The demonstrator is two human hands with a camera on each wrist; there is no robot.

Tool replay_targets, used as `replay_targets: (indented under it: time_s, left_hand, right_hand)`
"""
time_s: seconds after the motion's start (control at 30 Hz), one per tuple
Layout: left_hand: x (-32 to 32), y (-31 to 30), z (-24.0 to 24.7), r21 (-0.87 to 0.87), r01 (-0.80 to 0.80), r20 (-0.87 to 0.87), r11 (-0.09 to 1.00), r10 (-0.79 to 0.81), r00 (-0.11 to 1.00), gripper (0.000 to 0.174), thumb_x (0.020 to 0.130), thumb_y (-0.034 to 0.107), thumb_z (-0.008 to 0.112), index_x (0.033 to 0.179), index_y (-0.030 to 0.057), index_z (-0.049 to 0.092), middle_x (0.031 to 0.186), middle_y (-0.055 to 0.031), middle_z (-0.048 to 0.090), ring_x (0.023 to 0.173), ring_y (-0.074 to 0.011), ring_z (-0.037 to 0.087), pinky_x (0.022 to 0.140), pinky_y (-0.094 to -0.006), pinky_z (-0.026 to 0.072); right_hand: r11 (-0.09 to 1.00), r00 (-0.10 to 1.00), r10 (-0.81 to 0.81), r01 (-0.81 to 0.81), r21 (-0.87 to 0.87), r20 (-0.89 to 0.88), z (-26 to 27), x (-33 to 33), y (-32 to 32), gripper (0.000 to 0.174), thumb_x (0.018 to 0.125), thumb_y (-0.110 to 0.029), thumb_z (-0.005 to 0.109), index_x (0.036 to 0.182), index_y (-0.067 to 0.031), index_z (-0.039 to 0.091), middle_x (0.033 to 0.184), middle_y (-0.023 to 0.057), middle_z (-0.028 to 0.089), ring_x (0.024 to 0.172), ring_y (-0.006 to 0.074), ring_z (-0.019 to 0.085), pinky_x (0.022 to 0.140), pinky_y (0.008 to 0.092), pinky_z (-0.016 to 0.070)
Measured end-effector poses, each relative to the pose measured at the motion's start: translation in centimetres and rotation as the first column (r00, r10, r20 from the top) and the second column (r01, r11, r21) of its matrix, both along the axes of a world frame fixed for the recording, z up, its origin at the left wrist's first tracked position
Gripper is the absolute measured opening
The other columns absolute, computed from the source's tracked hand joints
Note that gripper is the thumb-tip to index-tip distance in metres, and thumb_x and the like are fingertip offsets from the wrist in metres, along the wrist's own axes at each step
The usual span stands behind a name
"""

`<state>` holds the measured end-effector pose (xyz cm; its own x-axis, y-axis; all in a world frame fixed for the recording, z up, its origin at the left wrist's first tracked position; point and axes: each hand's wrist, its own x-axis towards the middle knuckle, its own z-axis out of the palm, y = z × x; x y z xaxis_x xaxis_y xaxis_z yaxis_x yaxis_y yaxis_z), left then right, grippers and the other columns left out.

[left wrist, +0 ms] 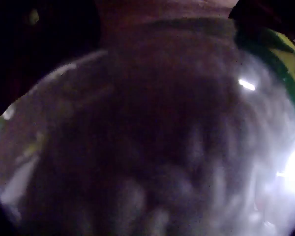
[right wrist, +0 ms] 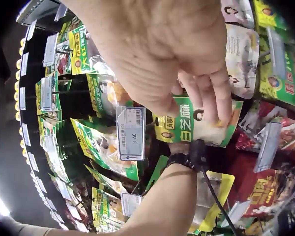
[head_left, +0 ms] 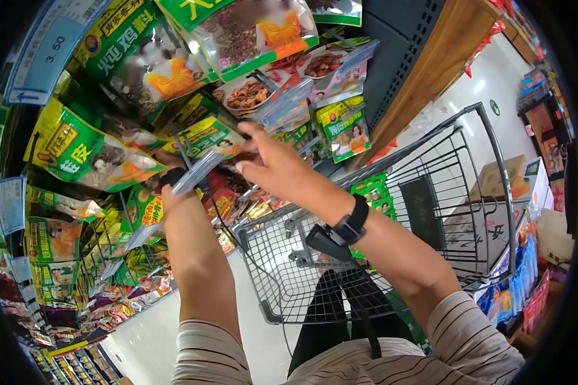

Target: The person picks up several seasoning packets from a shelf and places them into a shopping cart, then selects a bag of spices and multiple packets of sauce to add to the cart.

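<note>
Right hand [right wrist: 169,49], fingers loosely spread, touched green packet [right wrist: 188,129] inward of rack's wooden edge [head_left: 424,77].
Left hand [right wrist: 178,148] partly behind packet, grip unclear; packet looked light, soft, slippery, best held by sealed rim.

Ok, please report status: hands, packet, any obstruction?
Right hand open at sesame packet. Left hand mostly hidden behind it. From above, price tag partly blocks view.
</note>
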<state>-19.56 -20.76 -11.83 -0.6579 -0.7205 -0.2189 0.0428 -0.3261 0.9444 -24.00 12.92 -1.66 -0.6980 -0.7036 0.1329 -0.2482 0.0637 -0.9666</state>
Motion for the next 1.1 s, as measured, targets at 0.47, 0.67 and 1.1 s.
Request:
replay_targets:
  time_s: [0.47, 0.67, 1.1]
  left_hand:
    - [0.7, 5.8, 0.9, 0.118, -0.070, -0.306, 0.991, 0.103, 0.946, 0.021, 0.095, 0.017, 0.055, 0.107, 0.0005, 0.058, 0.097, -0.0172, 0.065, 0.089, -0.0307, 0.066, 0.077, -0.0478, 0.0558]
    - [0.4, 7.9, 0.3, 0.070, -0.129, -0.353, 0.989, 0.146, 0.924, 0.022, 0.096, 0.017, 0.054, 0.109, -0.0002, 0.058, 0.099, -0.0173, 0.065, 0.091, -0.0304, 0.066, 0.080, -0.0470, 0.0554]
    - [2.2, 10.1, 0.2, -0.069, -0.192, -0.331, 0.979, 0.159, 0.930, 0.025, 0.097, 0.016, 0.053, 0.113, -0.0015, 0.058, 0.104, -0.0176, 0.065, 0.096, -0.0296, 0.065, 0.086, -0.0452, 0.0546]
  right_hand:
    - [0.988, 0.998, -0.025, 0.034, 0.151, -0.062, -0.1, -2.0, -3.1, 0.072, 0.083, -0.021, 0.068, 0.145, 0.0014, 0.038, 0.100, 0.0178, 0.072, 0.089, 0.0329, 0.069, 0.083, 0.0388, 0.0524]
    - [0.991, 0.998, 0.007, 0.001, 0.133, -0.055, -0.7, -1.6, -3.4, 0.069, 0.085, -0.020, 0.069, 0.143, 0.0034, 0.041, 0.101, 0.0165, 0.072, 0.090, 0.0286, 0.070, 0.081, 0.0354, 0.0527]
    - [0.997, 0.999, 0.038, -0.039, 0.067, 0.012, -0.9, -0.2, -2.5, 0.056, 0.085, -0.024, 0.071, 0.129, 0.0060, 0.054, 0.095, 0.0168, 0.068, 0.086, 0.0251, 0.067, 0.077, 0.0349, 0.0522]
